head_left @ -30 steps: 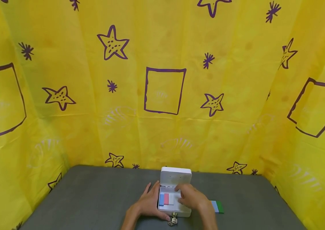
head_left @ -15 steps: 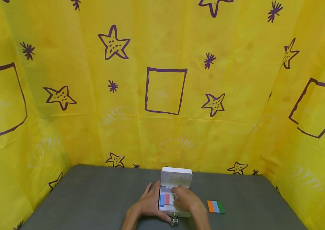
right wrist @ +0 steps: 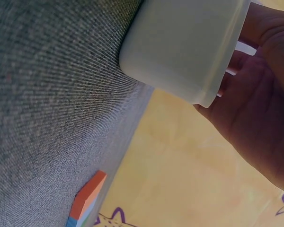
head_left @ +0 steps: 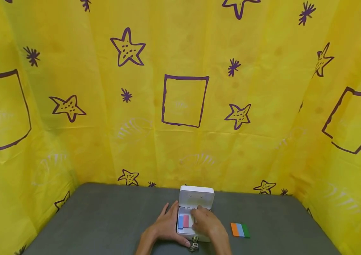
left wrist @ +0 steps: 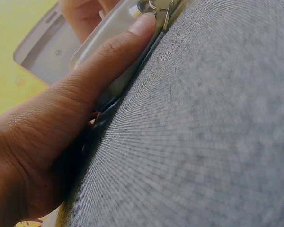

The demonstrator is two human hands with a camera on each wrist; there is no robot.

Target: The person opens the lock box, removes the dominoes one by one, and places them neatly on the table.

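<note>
A white metal cash box point(head_left: 187, 236) stands with its lid point(head_left: 196, 199) raised; keys point(head_left: 194, 246) hang at its front lock. My left hand point(head_left: 166, 226) rests along the box's left side, fingers straight. In the left wrist view its thumb point(left wrist: 109, 52) lies along the front wall. Inside the box lie a blue block point(head_left: 180, 222), a pink block point(head_left: 185, 221) and a white block point(head_left: 190, 220), side by side. My right hand point(head_left: 204, 223) reaches in over the right wall, bent fingers at the white block. Whether they pinch it is hidden.
On the grey table point(head_left: 116, 219), right of the box, orange point(head_left: 234, 229), light blue point(head_left: 239, 229) and green point(head_left: 245, 230) blocks lie side by side. Yellow cloth point(head_left: 183, 152) with purple drawings hangs behind and at both sides.
My right hand has moved left inside the box, onto the white block, now partly covering it. This uncovers the orange block on the table. My left hand has stayed at the box.
</note>
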